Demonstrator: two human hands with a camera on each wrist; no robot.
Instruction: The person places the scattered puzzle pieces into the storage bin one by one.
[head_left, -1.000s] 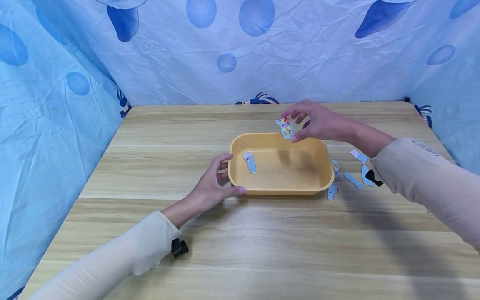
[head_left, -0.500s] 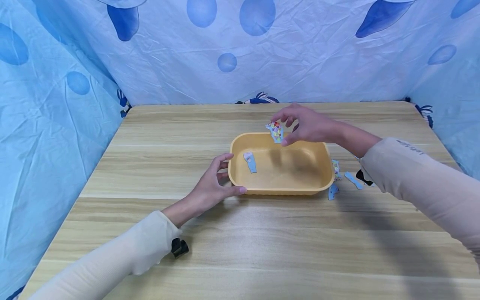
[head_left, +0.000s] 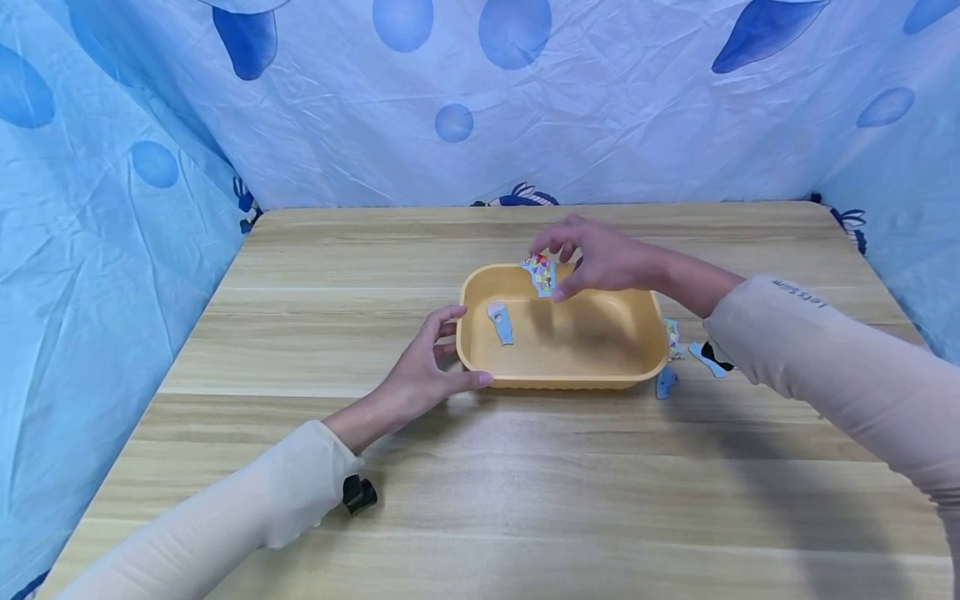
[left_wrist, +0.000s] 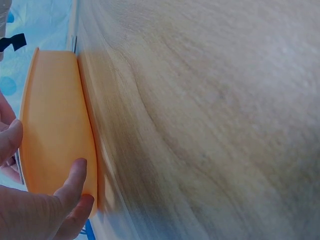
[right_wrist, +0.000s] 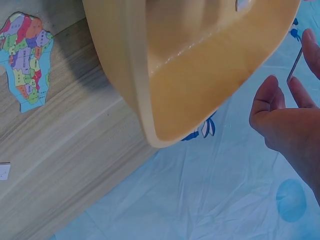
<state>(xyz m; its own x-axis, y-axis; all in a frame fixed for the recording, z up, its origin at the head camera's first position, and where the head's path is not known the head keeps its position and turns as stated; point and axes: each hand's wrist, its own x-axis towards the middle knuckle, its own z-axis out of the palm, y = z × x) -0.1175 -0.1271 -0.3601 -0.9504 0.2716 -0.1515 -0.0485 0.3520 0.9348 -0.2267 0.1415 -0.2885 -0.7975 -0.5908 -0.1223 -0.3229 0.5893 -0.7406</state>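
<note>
Now right hand [head_left: 600, 255] edge-pinches map puzzle piece [head_left: 541, 276] above yellow tray [head_left: 570, 382], left hand [head_left: 420, 367] gripping left end; slack pinch could drop piece.

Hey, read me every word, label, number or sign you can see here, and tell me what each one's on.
"Let's slim": dark print on the right sleeve; the second word is less clear.
Multicoloured piece on the table: tiny labels, too small to read.
Piece held in the right hand: any lettering is too small to read.
Blue piece in the tray: likewise unreadable.
I can make out no other text.
</note>
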